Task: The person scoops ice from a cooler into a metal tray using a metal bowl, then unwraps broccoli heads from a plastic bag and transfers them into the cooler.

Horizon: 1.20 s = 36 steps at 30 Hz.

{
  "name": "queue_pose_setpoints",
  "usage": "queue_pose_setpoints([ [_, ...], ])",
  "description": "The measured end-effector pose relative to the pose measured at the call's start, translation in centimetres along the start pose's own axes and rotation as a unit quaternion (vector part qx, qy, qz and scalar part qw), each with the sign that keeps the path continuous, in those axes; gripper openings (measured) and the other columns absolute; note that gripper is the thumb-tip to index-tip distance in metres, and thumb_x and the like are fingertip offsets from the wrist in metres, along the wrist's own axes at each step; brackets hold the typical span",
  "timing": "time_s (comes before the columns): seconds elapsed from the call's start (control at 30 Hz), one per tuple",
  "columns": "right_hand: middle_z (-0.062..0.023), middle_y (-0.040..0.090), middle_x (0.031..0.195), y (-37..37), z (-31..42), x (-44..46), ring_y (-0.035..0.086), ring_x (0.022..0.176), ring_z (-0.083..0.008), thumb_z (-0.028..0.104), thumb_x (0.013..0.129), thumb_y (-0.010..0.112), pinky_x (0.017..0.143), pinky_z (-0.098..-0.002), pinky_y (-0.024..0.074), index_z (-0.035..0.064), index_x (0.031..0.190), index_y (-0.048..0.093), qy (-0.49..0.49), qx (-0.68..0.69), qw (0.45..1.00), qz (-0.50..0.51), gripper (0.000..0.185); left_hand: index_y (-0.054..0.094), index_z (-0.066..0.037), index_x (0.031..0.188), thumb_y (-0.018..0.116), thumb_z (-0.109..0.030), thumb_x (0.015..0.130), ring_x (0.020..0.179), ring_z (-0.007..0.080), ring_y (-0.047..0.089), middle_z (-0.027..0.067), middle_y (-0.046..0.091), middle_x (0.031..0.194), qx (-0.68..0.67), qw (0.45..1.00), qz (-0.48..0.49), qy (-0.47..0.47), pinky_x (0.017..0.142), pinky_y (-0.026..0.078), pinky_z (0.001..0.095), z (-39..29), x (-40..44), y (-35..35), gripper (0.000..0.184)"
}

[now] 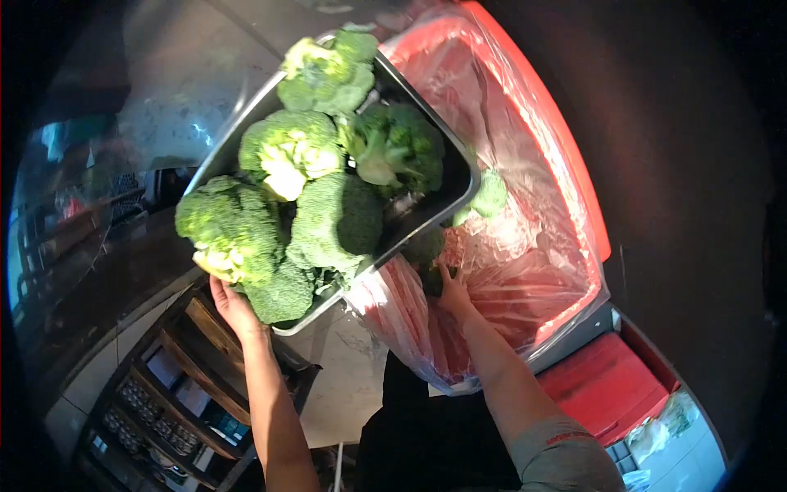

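A metal tray [429, 220] loaded with several broccoli heads [334, 220] is tilted in front of me, partly over a red crate. My left hand [236, 310] grips the tray at its lower left side; its fingertips are hidden behind the broccoli there. Inside the crate, my right hand [452, 293] has its fingers closed around a dark, shaded broccoli head [426, 248], partly covered by the tray's edge. A smaller green piece [490, 194] lies on the clear plastic bag [516, 271] lining the crate.
The red crate [566, 139] fills the right of the view, its liner hanging over the near edge. Below it sits a red box [605, 389]. A wooden rack [193, 373] with small items stands at lower left. Dark floor [684, 221] lies to the right.
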State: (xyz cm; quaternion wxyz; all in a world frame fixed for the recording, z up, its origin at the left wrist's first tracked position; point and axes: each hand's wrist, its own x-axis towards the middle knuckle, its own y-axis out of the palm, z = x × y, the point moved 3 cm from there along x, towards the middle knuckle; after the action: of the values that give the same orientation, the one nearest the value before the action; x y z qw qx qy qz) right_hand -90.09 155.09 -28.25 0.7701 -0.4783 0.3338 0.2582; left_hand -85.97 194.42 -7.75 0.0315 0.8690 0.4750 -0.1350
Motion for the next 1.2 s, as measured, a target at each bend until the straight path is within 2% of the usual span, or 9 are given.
queue_pose_setpoints([
  [0.33,-0.0251,0.040,0.119,-4.2,-0.4,2.0,0.040,0.110,-0.0430,0.028,0.055,0.076,0.090,-0.0472,0.0374,0.0024,0.128,0.029,0.002,0.087,0.996,0.027,0.089,0.037,-0.005,0.123,0.040,-0.012,0.090,0.097,0.0257,0.054,0.0137,0.049,0.114,0.042,0.997,0.063,-0.023,0.080,0.049,0.0385,-0.4,0.2,0.0,0.034],
  [0.43,-0.0201,0.048,0.110,-8.4,2.8,0.9,0.047,0.101,-0.0366,0.020,0.063,0.070,0.083,-0.0459,0.0400,0.0012,0.114,0.043,-0.020,0.232,0.970,-0.074,0.060,0.037,-0.006,0.123,0.037,-0.009,0.089,0.097,0.0268,0.054,0.0143,0.049,0.115,0.083,0.995,0.049,-0.032,0.081,0.048,0.0393,-1.1,-0.6,1.3,0.035],
  [0.53,-0.0168,0.050,0.100,-18.0,9.7,-4.9,0.053,0.088,-0.0302,0.009,0.068,0.064,0.072,-0.0412,0.0430,0.0005,0.097,0.050,-0.223,0.251,0.871,-0.358,0.034,0.037,-0.005,0.124,0.032,-0.011,0.089,0.098,0.0252,0.053,0.0128,0.050,0.113,0.106,0.994,0.025,-0.022,0.082,0.047,0.0396,-1.7,-1.1,1.6,0.035],
  [0.6,-0.0153,0.049,0.094,-22.5,13.6,-8.6,0.053,0.080,-0.0264,0.003,0.068,0.062,0.066,-0.0354,0.0426,0.0020,0.089,0.051,-0.255,0.353,0.818,-0.376,0.023,0.040,-0.005,0.122,0.034,-0.011,0.090,0.096,0.0214,0.052,0.0096,0.051,0.111,0.099,0.995,0.029,-0.009,0.081,0.046,0.0349,-1.3,-0.8,1.0,0.033],
  [0.73,-0.0184,0.039,0.112,-26.6,26.2,-12.3,0.047,0.092,-0.0317,0.011,0.064,0.068,0.076,-0.0369,0.0438,0.0056,0.106,0.052,-0.465,0.390,0.761,-0.228,0.045,0.045,-0.003,0.116,0.042,-0.013,0.091,0.097,0.0143,0.052,0.0062,0.053,0.112,0.059,0.998,0.010,0.000,0.083,0.044,0.0279,-1.2,-0.5,1.2,0.027],
  [0.9,-0.0216,0.021,0.132,-22.9,36.7,-10.6,0.038,0.110,-0.0434,0.024,0.055,0.077,0.082,-0.0479,0.0448,0.0294,0.128,0.033,-0.445,0.046,0.871,-0.202,0.085,0.043,0.002,0.119,0.042,-0.014,0.092,0.100,0.0139,0.051,0.0069,0.053,0.113,0.066,0.997,0.013,0.035,0.085,0.042,0.0271,-0.3,0.2,0.4,0.032],
  [1.07,-0.0182,0.037,0.116,-24.6,36.1,-9.7,0.044,0.103,-0.0378,0.010,0.052,0.075,0.083,-0.0409,0.0460,0.0218,0.117,0.044,-0.437,0.204,0.870,-0.107,0.072,0.042,0.001,0.120,0.045,-0.015,0.091,0.098,0.0138,0.052,0.0074,0.053,0.112,0.071,0.997,0.012,0.026,0.083,0.043,0.0260,-0.6,-0.1,0.8,0.034],
  [1.17,-0.0124,0.050,0.107,-25.2,32.7,-9.0,0.045,0.107,-0.0265,0.008,0.048,0.076,0.092,-0.0341,0.0373,0.0083,0.117,0.042,-0.453,0.511,0.731,0.005,0.077,0.043,0.001,0.120,0.046,-0.016,0.091,0.095,0.0127,0.052,0.0067,0.055,0.109,0.028,0.998,0.037,0.031,0.080,0.043,0.0247,-1.1,-0.7,1.5,0.034],
  [1.2,-0.0111,0.048,0.110,-27.0,30.5,-9.9,0.044,0.108,-0.0231,0.006,0.047,0.076,0.092,-0.0315,0.0358,0.0071,0.121,0.039,-0.421,0.523,0.738,0.058,0.082,0.043,0.001,0.120,0.046,-0.017,0.090,0.093,0.0123,0.052,0.0064,0.055,0.107,0.011,0.999,0.041,0.035,0.079,0.043,0.0242,-1.3,-0.9,1.6,0.034],
])
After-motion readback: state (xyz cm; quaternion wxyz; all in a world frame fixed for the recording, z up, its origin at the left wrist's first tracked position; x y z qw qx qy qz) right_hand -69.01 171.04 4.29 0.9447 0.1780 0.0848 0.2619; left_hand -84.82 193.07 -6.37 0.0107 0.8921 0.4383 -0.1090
